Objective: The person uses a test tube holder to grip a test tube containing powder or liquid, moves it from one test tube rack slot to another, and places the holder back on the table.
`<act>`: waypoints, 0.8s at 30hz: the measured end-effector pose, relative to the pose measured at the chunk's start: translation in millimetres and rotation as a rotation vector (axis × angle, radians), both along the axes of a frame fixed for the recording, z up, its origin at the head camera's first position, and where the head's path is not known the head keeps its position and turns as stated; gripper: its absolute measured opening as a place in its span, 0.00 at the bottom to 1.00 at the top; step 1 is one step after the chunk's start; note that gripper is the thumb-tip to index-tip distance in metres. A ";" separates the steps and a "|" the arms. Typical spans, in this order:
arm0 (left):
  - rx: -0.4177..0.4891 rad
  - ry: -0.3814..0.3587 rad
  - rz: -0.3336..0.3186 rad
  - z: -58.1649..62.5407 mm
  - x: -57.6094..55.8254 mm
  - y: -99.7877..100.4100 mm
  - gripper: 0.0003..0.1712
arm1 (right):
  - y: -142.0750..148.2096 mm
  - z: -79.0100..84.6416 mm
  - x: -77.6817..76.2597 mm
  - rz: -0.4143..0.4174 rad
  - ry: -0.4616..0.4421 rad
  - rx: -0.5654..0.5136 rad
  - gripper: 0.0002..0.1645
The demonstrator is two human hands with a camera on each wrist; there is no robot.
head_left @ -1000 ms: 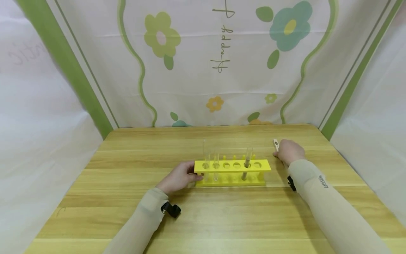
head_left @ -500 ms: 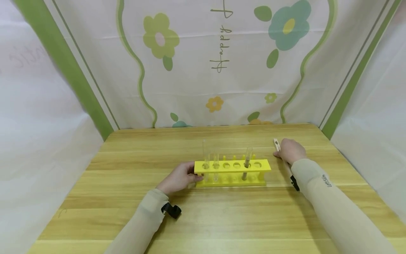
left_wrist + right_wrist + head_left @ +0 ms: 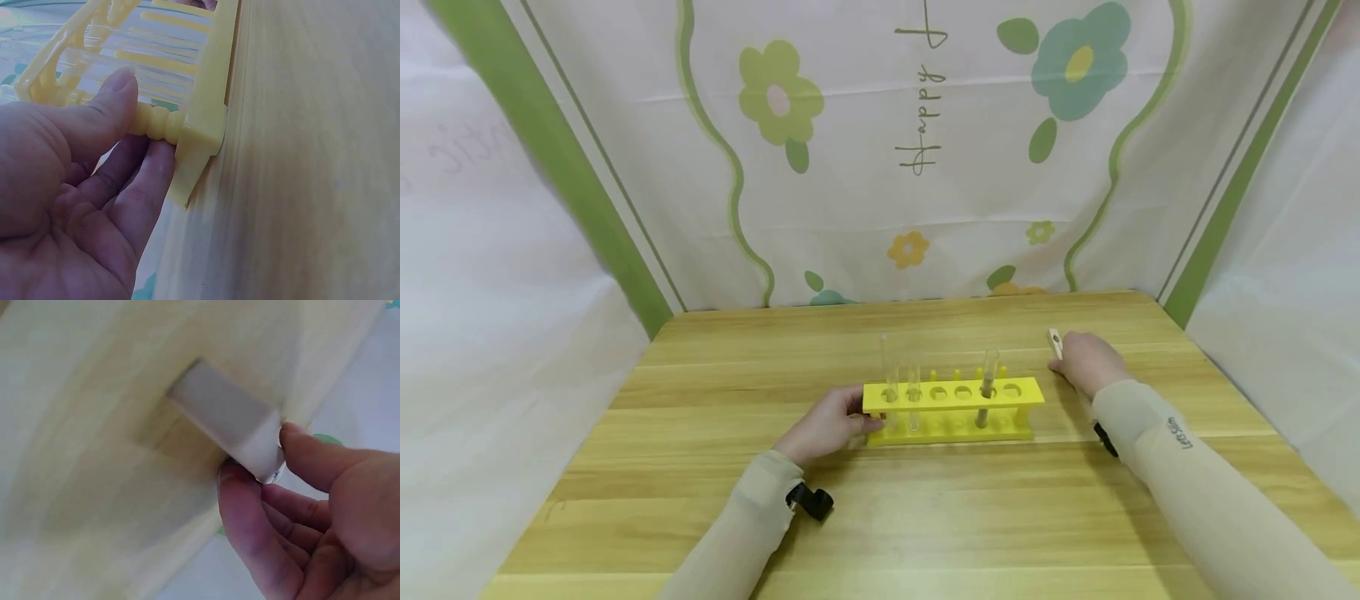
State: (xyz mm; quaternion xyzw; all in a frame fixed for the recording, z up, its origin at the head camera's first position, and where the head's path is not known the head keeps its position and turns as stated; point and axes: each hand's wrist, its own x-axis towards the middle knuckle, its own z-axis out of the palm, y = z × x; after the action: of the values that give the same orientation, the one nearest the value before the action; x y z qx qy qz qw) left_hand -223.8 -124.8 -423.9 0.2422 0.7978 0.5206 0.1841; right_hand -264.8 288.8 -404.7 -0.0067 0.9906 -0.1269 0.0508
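A yellow test tube rack (image 3: pixel 951 405) stands on the wooden table. My left hand (image 3: pixel 823 423) grips its left end post (image 3: pixel 161 123), thumb on one side and fingers curled round the other. Two clear test tubes stand in the leftmost holes, the outer test tube (image 3: pixel 891 382) taller. Nearer the right end, a third test tube (image 3: pixel 987 388) holds something grey. To the right of the rack, my right hand (image 3: pixel 1092 363) pinches a pale wooden test tube holder (image 3: pixel 225 412) between thumb and fingers. Its holed end (image 3: pixel 1056 340) points away from me; the palm and wrist hide the rest.
The wooden table (image 3: pixel 865 517) carries the rack near its middle. A white flowered cloth (image 3: pixel 850 183) hangs along the back edge, and more white cloth hangs at both sides. Short yellow pegs (image 3: pixel 957 375) stick up behind the rack's top plate.
My right hand has shifted very slightly to the right with the wooden test tube holder. The left hand keeps its grip on the rack, and the head view has tilted a little.
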 end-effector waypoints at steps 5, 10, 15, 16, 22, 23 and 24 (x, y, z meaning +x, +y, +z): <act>0.001 0.002 -0.004 1.7 0.0 0.9 0.14 | 4.0 -0.5 0.6 -0.010 -0.019 -0.037 0.18; 0.015 -0.006 -0.016 -10.1 -7.1 -1.8 0.14 | 5.5 2.5 7.3 -0.050 -0.065 -0.076 0.21; 0.004 0.000 -0.005 -9.4 -8.1 -3.2 0.15 | 15.2 11.8 12.4 -0.036 -0.075 -0.023 0.30; -0.006 0.006 -0.001 -9.0 -8.1 -3.4 0.15 | 17.9 14.8 13.7 -0.029 -0.071 -0.012 0.32; -0.113 0.080 -0.008 -5.3 -8.0 -7.7 0.13 | 32.8 30.9 29.7 0.045 0.046 0.025 0.46; -0.137 0.104 -0.015 -3.9 -8.0 -9.5 0.11 | 34.9 32.4 33.0 0.062 0.081 0.031 0.47; -0.163 0.130 -0.024 -2.2 -8.1 -11.5 0.10 | 37.0 33.3 36.2 0.079 0.116 0.036 0.48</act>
State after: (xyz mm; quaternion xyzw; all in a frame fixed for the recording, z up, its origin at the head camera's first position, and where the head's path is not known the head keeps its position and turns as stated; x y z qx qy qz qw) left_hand -231.9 -136.3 -426.1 0.2692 0.8449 0.4347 0.1571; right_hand -228.6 325.8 -371.4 -0.0520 0.9930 -0.1064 -0.0015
